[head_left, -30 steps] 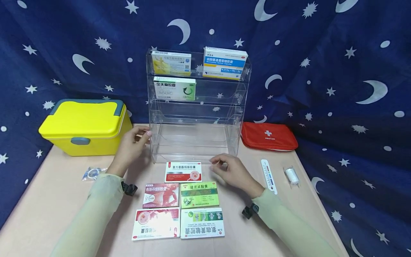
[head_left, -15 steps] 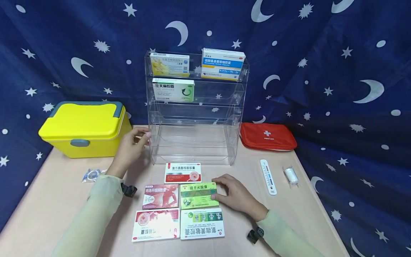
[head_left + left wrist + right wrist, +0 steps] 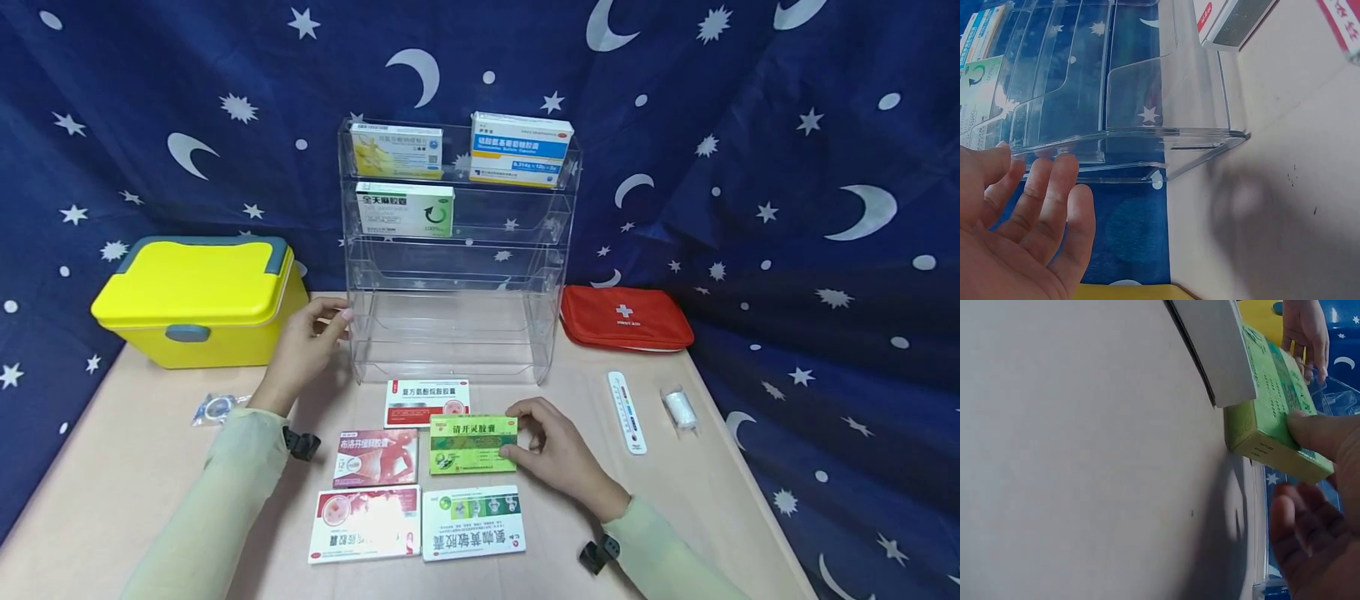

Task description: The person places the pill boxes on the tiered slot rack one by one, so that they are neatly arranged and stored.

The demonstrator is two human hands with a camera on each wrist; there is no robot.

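My right hand (image 3: 562, 454) pinches a green medicine box (image 3: 472, 454) by its right end, thumb on the printed face. The box is lifted and tilted, and in the right wrist view a white box (image 3: 1219, 350) partly covers it. My left hand (image 3: 303, 346) rests by the left side of a clear acrylic display rack (image 3: 450, 367), its fingers loosely bent; the left wrist view has the fingertips at the rack's side edge. Around the green box lie a red-and-white box (image 3: 420, 392), a pink box (image 3: 371, 458), another red-and-white box (image 3: 363, 529) and a white-and-green box (image 3: 474, 533).
Upper rack tiers hold a yellow box (image 3: 397, 152), a blue-and-white box (image 3: 521, 150) and a white-and-green box (image 3: 405, 210). A yellow case (image 3: 187, 292) and a small plastic packet (image 3: 217, 408) are left; a red first-aid pouch (image 3: 630, 319), thermometer card (image 3: 626, 412) and bandage roll (image 3: 681, 411) right.
My right hand moved from near the rack's front edge down to the green box, took hold of its right end and raised it slightly up and right. The left hand stayed put.
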